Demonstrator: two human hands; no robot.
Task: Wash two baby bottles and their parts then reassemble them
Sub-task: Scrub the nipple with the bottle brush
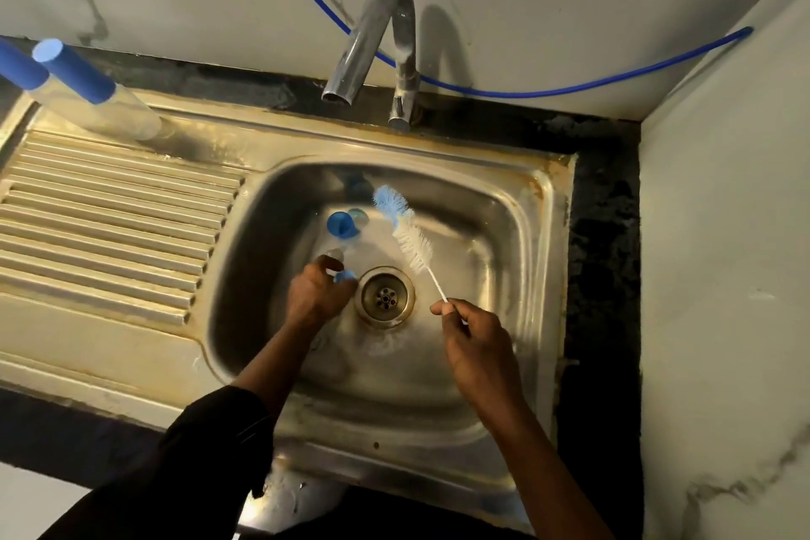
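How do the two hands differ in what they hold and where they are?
The right hand pinches the thin handle of the bottle brush; the left hand grips a small blue part. The right hand is right of the drain, the left hand left of it. Both are over the sink.

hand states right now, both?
Left hand: closed on a small blue bottle part.
Right hand: closed, pinching the bottle brush by its wire handle.

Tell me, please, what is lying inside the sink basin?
Inside the sink basin: a blue bottle part, the drain, and the bottle brush. The left hand partly covers another blue piece.
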